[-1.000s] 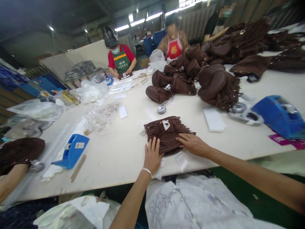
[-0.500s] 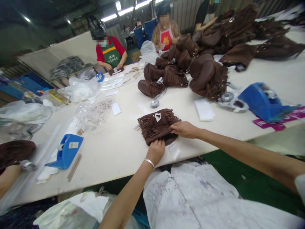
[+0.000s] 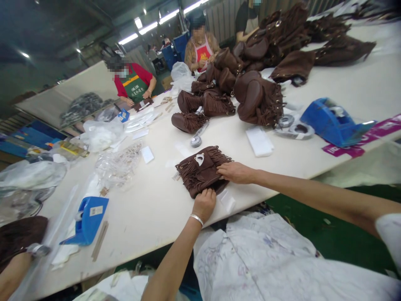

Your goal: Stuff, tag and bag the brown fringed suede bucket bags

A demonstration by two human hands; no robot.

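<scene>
A dark brown fringed handbag [image 3: 203, 170] lies on the table before me, with a white wrapped piece [image 3: 199, 159] on its front. At its near edge my left hand [image 3: 204, 205], with a bracelet on the wrist, is closed on the bag, fingertips over the rim. My right hand [image 3: 235, 172] grips the right side of the same bag between thumb and fingers; part of the grip is hidden. A small clear plastic piece [image 3: 227, 201] lies beside the bag, by the table's front edge.
Brown bags [image 3: 260, 94] are heaped beyond. Blue tape dispensers [image 3: 90, 219] [image 3: 333, 123] stand left and right. A tape roll [image 3: 196, 141], white cards [image 3: 259, 141] and plastic bags [image 3: 117, 165] lie about. Co-workers [image 3: 134, 85] [image 3: 202, 50] sit across; another person's arm [image 3: 15, 267] is at left.
My view has shifted slightly, so the scene sits further left. Both hands stay on the bag, which shows little change.
</scene>
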